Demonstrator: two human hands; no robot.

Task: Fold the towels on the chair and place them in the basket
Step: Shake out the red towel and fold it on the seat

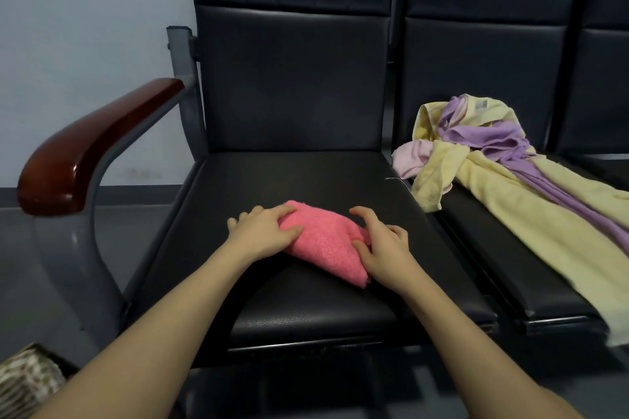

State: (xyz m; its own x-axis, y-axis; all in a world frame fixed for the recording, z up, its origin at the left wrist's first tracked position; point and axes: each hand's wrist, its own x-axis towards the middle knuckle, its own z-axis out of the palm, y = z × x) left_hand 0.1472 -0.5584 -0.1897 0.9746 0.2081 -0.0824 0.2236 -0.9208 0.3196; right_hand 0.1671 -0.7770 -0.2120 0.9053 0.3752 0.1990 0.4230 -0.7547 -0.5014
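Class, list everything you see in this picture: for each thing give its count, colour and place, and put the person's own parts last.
pink towel: one, coral pink, folded, on the left seat under both hands.
unfolded towels: a heap, yellow, purple and pale pink, on the next seat to the right.
seats: at least two joined, black padded.
armrest: one, reddish-brown wood, at the far left.
basket: one, patterned beige, partly seen at the bottom left corner.
wall: pale, behind the seats.
left hand: one, resting on the pink towel.
right hand: one, touching the towel's right side.
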